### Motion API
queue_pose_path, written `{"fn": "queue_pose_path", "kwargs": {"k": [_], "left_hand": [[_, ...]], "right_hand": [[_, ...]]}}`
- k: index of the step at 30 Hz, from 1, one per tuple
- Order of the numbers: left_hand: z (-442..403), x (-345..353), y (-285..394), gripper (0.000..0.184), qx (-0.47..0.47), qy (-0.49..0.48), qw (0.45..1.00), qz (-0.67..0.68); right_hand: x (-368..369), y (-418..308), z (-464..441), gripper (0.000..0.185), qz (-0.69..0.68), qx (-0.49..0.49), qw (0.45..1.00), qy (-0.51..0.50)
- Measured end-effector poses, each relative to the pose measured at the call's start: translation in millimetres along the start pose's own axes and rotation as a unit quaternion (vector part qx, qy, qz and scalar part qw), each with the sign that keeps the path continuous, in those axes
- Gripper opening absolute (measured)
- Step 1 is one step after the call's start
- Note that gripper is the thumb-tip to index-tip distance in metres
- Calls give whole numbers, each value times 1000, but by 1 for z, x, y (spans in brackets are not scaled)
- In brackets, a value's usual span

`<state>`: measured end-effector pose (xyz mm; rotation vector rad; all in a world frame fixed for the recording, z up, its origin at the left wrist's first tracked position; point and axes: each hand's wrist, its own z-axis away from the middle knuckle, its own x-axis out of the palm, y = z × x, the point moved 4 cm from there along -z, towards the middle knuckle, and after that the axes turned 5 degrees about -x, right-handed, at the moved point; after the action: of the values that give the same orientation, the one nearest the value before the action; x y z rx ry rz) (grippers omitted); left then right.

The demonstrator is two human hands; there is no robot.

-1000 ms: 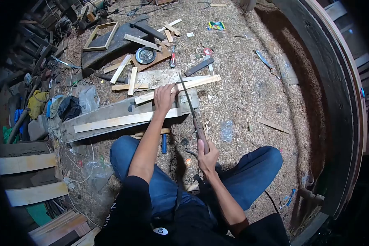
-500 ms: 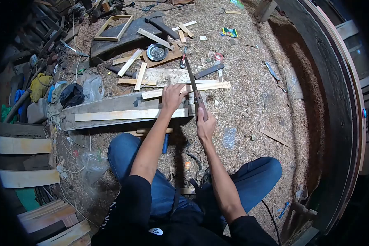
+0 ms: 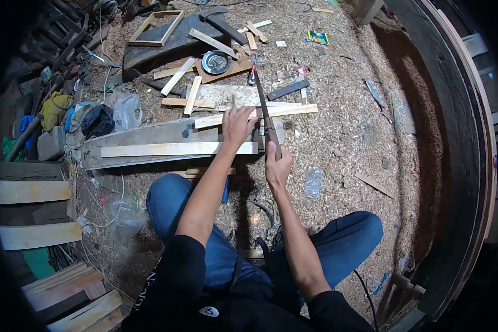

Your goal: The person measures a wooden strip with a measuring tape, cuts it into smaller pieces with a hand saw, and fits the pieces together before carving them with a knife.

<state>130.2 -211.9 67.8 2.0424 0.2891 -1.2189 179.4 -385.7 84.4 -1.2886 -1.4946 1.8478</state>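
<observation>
My right hand (image 3: 279, 165) is closed around the handle of a handsaw (image 3: 263, 97), whose long narrow blade points away from me. The blade lies across a pale wooden strip (image 3: 296, 110), touching or just above it; I cannot tell which. To the left of the blade, my left hand (image 3: 237, 127) grips the strip and holds it down, its fingers bent over the wood. Under the strip is a wide grey board (image 3: 166, 135). Nearer to me, a second long pale strip (image 3: 177, 151) rests on that same board.
Beyond the board lie short wood pieces (image 3: 192, 95), a round metal dish (image 3: 216, 62), a screwdriver (image 3: 252, 74) and a dark flat bar (image 3: 288, 90). A wooden frame (image 3: 163, 41) sits on a dark slab. Wood shavings cover the ground. A large timber (image 3: 454, 110) curves along the right.
The view has shifted slightly, so the scene sits a little further right. Both hands keep their grips, and the saw stays across the strip with little visible movement.
</observation>
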Motion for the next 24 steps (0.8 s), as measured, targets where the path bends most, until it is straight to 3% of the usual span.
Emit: {"fn": "queue_pose_path", "kwargs": {"k": [3, 6, 19, 24], "left_hand": [[-2, 0, 0, 35, -5, -14, 1000, -1], [-1, 0, 0, 35, -4, -14, 1000, -3], [3, 6, 1, 33, 39, 65, 996, -40], [2, 13, -1, 34, 18, 1, 999, -45]], "right_hand": [[-2, -7, 0, 48, -7, -1, 1000, 6], [-7, 1, -5, 49, -49, 60, 997, -3], [-1, -8, 5, 40, 24, -6, 999, -31], [0, -4, 8, 38, 29, -42, 998, -21]]}}
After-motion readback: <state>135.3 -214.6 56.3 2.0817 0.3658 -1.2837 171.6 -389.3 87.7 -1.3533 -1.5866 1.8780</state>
